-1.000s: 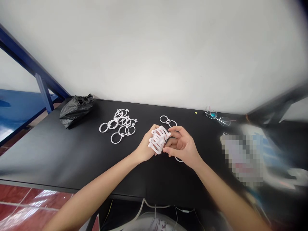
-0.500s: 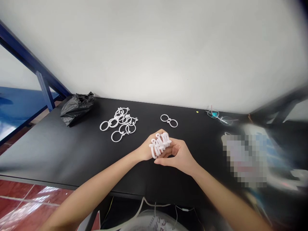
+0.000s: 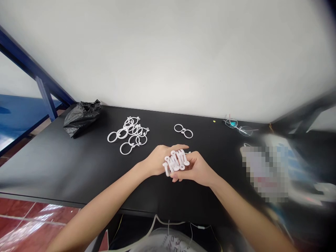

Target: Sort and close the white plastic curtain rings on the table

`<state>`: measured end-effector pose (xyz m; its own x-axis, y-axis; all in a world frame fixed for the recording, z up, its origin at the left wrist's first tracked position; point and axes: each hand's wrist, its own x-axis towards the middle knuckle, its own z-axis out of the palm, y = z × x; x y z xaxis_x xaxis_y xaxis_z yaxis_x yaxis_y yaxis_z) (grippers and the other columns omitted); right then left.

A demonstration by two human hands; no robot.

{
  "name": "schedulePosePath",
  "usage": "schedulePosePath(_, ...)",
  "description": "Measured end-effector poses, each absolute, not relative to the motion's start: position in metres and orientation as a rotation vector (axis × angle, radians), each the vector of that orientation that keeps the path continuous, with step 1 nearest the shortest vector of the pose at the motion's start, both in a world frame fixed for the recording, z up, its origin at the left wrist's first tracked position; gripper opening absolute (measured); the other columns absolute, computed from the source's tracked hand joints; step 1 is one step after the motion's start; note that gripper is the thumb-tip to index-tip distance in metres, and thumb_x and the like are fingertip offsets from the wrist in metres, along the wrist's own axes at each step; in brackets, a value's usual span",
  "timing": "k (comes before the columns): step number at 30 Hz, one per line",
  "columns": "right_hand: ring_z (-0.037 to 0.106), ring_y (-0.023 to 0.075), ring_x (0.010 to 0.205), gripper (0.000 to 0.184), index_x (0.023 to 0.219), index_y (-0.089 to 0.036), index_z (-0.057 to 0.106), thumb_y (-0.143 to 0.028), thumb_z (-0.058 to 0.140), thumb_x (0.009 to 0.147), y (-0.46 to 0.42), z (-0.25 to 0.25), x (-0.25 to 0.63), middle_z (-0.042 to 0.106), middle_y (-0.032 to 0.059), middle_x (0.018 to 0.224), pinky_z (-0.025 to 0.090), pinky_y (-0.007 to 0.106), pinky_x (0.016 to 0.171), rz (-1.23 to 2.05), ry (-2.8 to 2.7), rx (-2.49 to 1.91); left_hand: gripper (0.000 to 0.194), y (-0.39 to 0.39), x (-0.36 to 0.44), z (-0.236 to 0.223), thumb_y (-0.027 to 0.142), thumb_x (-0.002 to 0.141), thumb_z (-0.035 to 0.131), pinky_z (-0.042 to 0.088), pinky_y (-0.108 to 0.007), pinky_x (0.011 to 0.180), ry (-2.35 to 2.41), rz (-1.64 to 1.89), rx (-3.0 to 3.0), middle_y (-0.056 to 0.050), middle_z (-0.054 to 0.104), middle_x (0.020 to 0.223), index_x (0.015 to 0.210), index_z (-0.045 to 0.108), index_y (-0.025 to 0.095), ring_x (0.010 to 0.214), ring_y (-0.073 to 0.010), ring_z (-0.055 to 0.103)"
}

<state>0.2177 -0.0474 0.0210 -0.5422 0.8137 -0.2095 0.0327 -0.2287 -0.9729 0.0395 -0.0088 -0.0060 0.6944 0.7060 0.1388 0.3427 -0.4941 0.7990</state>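
Observation:
Several white plastic rings (image 3: 175, 161) sit stacked over the fingers of my left hand (image 3: 157, 161), which lies low over the black table (image 3: 78, 164). My right hand (image 3: 197, 169) is curled against that stack from the right, its fingers closed on the rings. A loose pile of white rings (image 3: 130, 135) lies on the table to the upper left of my hands. A joined pair of rings (image 3: 183, 131) lies just beyond them.
A crumpled black plastic bag (image 3: 81, 116) rests at the table's far left. A pair of glasses (image 3: 238, 127) lies at the far right by the white wall. A blurred-out item (image 3: 265, 171) occupies the right side. Cables hang below the table's front edge.
The ring stack has turned from lying flat across my left fingers to standing with its tabs up. Both hands have dropped nearer the table, and my right hand has closed tighter on the stack.

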Motion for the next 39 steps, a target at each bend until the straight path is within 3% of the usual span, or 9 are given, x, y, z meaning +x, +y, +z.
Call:
schedulePosePath(4,0.074,0.0172,0.062,0.023,0.078,-0.012,0.077,-0.031,0.084,0.068,-0.045,0.023,0.218,0.075,0.0056,0.07,0.057,0.02,0.052,1.962,-1.454,-1.041,0.073,-0.011,0.041,-0.007,0.028,0.077,0.064,0.049,-0.025,0.065,0.661,0.591,2.083,0.001,0.073,0.082,0.146,0.038,0.02,0.066,-0.0162,0.067)
schedulePosePath(12,0.075,0.0176,0.061,0.036,0.083,-0.01,0.074,-0.045,0.076,0.077,-0.042,0.013,0.218,0.077,0.0115,0.088,0.052,0.016,0.043,2.191,-1.301,-1.117,0.075,-0.013,0.04,-0.016,0.022,0.076,0.059,0.042,-0.024,0.057,0.727,0.433,2.541,-0.001,0.072,0.084,0.148,0.037,0.021,0.06,-0.0157,0.062)
schedulePosePath(17,0.076,0.0179,0.069,0.035,0.085,-0.011,0.075,-0.045,0.072,0.08,-0.04,0.019,0.218,0.077,0.0115,0.09,0.055,0.019,0.051,2.167,-1.332,-1.009,0.068,-0.011,0.04,-0.01,0.017,0.077,0.057,0.048,-0.024,0.064,0.698,0.531,2.254,-0.002,0.074,0.092,0.143,0.044,0.019,0.07,-0.0159,0.067)
schedulePosePath(20,0.073,0.0166,0.069,0.027,0.084,-0.012,0.075,-0.032,0.084,0.068,-0.044,0.018,0.21,0.076,0.0069,0.083,0.057,0.022,0.056,2.005,-1.393,-1.0,0.066,-0.008,0.04,-0.004,0.02,0.074,0.065,0.052,-0.026,0.072,0.682,0.577,2.052,-0.003,0.075,0.097,0.137,0.049,0.018,0.078,-0.0182,0.07)
schedulePosePath(24,0.069,0.015,0.061,0.033,0.077,-0.016,0.068,-0.021,0.091,0.053,-0.056,0.009,0.194,0.073,0.0004,0.071,0.057,0.024,0.055,1.664,-1.185,-1.121,0.049,-0.007,0.039,-0.004,0.018,0.076,0.063,0.05,-0.024,0.068,0.791,0.615,1.946,0.0,0.074,0.09,0.125,0.056,0.019,0.071,-0.0153,0.068)
schedulePosePath(27,0.069,0.0151,0.057,0.037,0.083,-0.016,0.067,-0.022,0.09,0.055,-0.059,0.005,0.19,0.073,0.0004,0.069,0.055,0.023,0.05,1.555,-1.105,-1.182,0.033,-0.008,0.04,-0.004,0.017,0.081,0.057,0.047,-0.021,0.062,0.877,0.678,1.944,0.002,0.071,0.082,0.114,0.058,0.019,0.064,-0.0123,0.064)
schedulePosePath(31,0.069,0.0153,0.052,0.028,0.076,-0.012,0.071,-0.028,0.087,0.061,-0.054,0.008,0.198,0.071,0.0026,0.06,0.051,0.019,0.044,1.738,-1.228,-1.17,0.022,-0.01,0.04,-0.001,0.016,0.082,0.054,0.043,-0.019,0.056,0.862,0.599,2.016,0.003,0.068,0.074,0.103,0.057,0.018,0.059,-0.0116,0.062)
schedulePosePath(34,0.07,0.0152,0.051,0.026,0.074,-0.01,0.073,-0.032,0.085,0.065,-0.048,0.01,0.206,0.076,0.0068,0.071,0.048,0.018,0.04,1.914,-1.329,-1.097,0.025,-0.011,0.04,0.0,0.017,0.077,0.061,0.039,-0.02,0.053,0.835,0.488,2.227,0.002,0.069,0.076,0.101,0.057,0.018,0.057,-0.0123,0.06)
schedulePosePath(39,0.074,0.0171,0.058,0.032,0.08,-0.01,0.075,-0.041,0.078,0.075,-0.044,0.012,0.211,0.078,0.0107,0.081,0.052,0.018,0.044,2.067,-1.321,-1.126,0.026,-0.013,0.042,-0.007,0.022,0.084,0.057,0.036,-0.023,0.052,0.831,0.434,2.54,0.002,0.067,0.069,0.11,0.057,0.018,0.054,-0.0143,0.059)
